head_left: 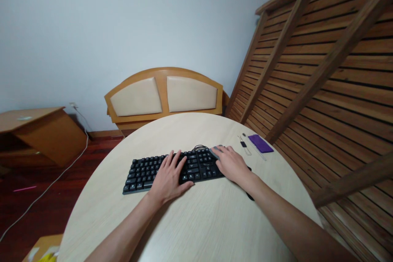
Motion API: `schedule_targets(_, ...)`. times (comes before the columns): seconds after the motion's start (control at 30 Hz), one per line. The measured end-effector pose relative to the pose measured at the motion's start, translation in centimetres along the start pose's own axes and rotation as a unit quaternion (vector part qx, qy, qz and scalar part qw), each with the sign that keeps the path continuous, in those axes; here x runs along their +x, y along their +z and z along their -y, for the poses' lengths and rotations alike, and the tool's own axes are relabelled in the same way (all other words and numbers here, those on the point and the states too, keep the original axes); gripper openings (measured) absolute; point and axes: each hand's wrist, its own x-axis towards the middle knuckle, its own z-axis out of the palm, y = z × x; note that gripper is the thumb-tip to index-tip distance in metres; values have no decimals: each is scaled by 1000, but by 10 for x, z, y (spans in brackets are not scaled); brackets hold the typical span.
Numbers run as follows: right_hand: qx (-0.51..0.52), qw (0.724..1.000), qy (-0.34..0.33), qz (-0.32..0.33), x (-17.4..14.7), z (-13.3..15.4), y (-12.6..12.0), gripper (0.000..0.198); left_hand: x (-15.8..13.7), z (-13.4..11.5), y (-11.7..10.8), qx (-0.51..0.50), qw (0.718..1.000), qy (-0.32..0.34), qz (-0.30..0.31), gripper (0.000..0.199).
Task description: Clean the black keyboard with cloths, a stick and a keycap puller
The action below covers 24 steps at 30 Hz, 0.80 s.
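Observation:
A black keyboard (144, 174) lies at a slight slant across the round table. My left hand (168, 176) rests on its middle keys, fingers spread and flat, the thumb out along the front edge. Over the keyboard's right end, my right hand (230, 163) has its fingers bent and closed around a small grey thing (214, 153), mostly hidden by the fingers; its kind I cannot make out. A coiled black cable (200, 147) shows behind the keyboard. Under my right wrist a black object (250, 196) is partly covered.
To the right lie a purple cloth (260, 143), a thin brush-like stick (255, 147) and a wire tool with a black middle (243, 144). The pale round table (196, 229) has a wooden headboard (164, 90) behind it and a slatted wooden frame (331, 69) leaning at right.

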Motion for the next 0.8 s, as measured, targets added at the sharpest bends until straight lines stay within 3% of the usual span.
schedule_targets(0.17,-17,1000,2,-10,0,-1,5,52,22,-14,8,-8,1000,-2,26,98)
schedule_targets(0.33,-22,1000,-7,-8,-5,0,4,50,22,-17,12,-13,999,-17,27,96)
schedule_targets(0.8,-50,998,-14,31,-59,10,5,51,20,-17,14,-15,1000,-19,19,96)
